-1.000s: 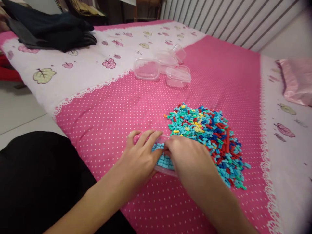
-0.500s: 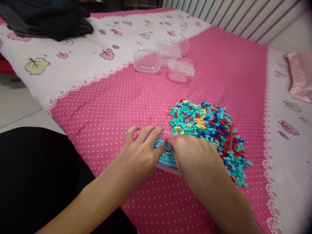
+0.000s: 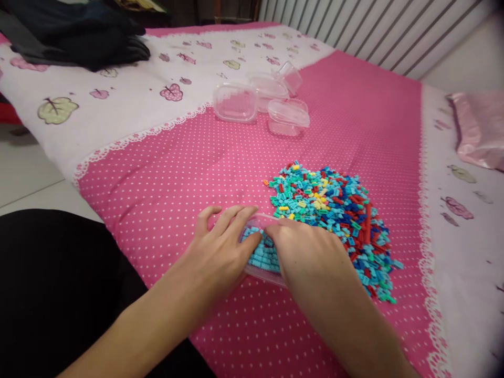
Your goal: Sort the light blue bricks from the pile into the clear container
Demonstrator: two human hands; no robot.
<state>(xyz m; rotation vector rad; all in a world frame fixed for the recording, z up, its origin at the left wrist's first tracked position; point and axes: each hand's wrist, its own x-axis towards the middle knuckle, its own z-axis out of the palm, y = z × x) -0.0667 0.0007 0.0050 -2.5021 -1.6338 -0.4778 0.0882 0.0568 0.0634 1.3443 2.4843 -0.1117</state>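
A clear plastic container [image 3: 264, 275] rests on the bed with rows of light-blue toy building bricks [image 3: 264, 258] packed in it. My left hand [image 3: 226, 241] grips its left side, the fingers bent over the far rim and the thumb over the bricks. Above the right part of the container, my right hand [image 3: 311, 252] is closed, thumb and index finger down at the bricks. The back of that hand hides most of its fingers and whatever they hold. Just beyond lies a heap of loose bricks [image 3: 315, 194] in blue, teal, red and yellow.
Several clear plastic containers [image 3: 235, 103] stand farther back on the pink dotted bedsheet [image 3: 157, 194]. Dark clothing or a bag [image 3: 79, 37] lies at the back left, and a shiny pink packet [image 3: 478, 128] at the right. A striped headboard [image 3: 354, 37] borders the back right.
The view has shifted slightly. Both hands keep nearly the same place on the container, with only small finger movement, and the bricks look unchanged.
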